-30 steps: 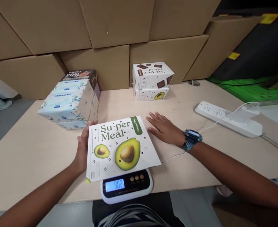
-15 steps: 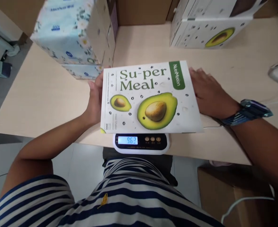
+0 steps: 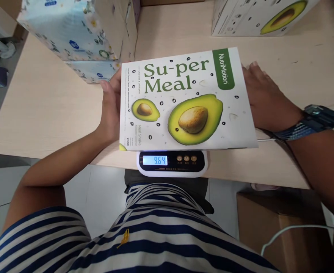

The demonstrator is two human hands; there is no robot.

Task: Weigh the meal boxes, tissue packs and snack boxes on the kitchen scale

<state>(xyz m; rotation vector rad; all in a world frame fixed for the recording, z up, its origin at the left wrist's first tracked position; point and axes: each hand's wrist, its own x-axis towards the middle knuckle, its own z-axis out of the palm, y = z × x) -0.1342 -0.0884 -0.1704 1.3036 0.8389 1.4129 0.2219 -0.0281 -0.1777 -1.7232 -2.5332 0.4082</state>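
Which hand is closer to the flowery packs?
Left. The left hand is just in front of the flowery packs; the right hand is farther, right of the nearer avocado box.

Location: indoor workspace, set up like a weighing or packing station; whether office or stockroom cannot be told. Evidence: pale wood-grain desk; white-rimmed black digital scale, display lit blue, beneath a white avocado-printed rectangular carton; stacked pale-blue floral wrapped packs at left. Below: light grey tiled floor, plain brown cardboard box.
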